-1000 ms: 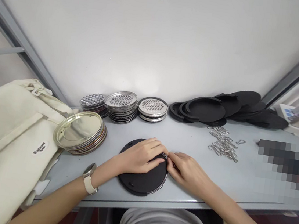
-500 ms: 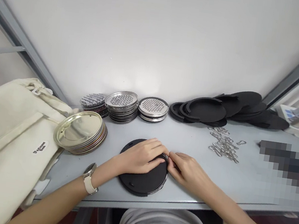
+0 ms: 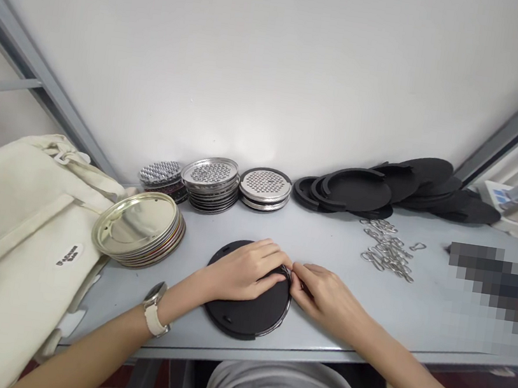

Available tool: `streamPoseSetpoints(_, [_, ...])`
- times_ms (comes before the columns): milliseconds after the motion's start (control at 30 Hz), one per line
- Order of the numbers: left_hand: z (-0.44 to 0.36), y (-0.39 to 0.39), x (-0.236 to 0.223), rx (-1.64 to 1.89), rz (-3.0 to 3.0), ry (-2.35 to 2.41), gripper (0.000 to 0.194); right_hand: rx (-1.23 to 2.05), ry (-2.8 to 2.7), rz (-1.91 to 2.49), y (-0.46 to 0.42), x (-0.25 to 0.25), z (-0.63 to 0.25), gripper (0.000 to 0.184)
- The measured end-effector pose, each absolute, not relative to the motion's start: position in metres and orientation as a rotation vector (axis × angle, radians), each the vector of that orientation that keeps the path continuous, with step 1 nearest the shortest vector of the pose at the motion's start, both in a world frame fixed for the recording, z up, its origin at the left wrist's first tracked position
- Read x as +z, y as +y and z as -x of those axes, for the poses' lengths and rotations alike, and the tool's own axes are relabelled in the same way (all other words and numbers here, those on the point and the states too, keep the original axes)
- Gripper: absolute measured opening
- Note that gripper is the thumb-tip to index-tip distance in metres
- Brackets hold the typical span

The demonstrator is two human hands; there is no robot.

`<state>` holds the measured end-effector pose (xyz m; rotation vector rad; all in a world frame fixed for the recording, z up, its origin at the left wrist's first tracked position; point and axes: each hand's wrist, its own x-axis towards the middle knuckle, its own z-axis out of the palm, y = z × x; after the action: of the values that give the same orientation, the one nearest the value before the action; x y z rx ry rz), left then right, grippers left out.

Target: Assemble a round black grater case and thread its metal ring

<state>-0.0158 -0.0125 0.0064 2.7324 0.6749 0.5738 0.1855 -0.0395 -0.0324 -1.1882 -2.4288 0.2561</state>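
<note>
A black round disc (image 3: 246, 317) with a metal edge along its right side lies near the table's front. Across its top rests my left hand (image 3: 248, 269), fingers bent and closed at the right rim. My right hand (image 3: 322, 293) comes from the right; its thumb and fingers are pinched together at the same rim, almost touching the left fingertips. Whatever sits in that pinch is too small and covered to make out. Several small metal snap hooks (image 3: 390, 251) lie in a loose pile beyond my right hand.
Along the wall stand a stack of grater discs (image 3: 211, 174), another perforated disc stack (image 3: 266, 185) and overlapping black round holders (image 3: 358, 192). Gold-coloured metal discs (image 3: 139, 225) are stacked at left, beside a cream cloth bag (image 3: 16, 237). A blurred-out patch (image 3: 501, 286) covers the right side.
</note>
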Motion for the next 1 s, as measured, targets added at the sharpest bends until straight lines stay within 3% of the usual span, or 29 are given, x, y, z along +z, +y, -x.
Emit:
streamPoseSetpoints(700, [0.0157,-0.0114,0.005,0.585,-2.735,0.696,0.017,0.271,-2.407,1.202,-0.0405,-0.0305,-0.1858,0.019])
streamPoseSetpoints(1000, [0.017,-0.0131,0.0047,0.61,-2.636,0.763,0.027,0.245,-2.495,1.237,-0.036,-0.0335,-0.1828,0.022])
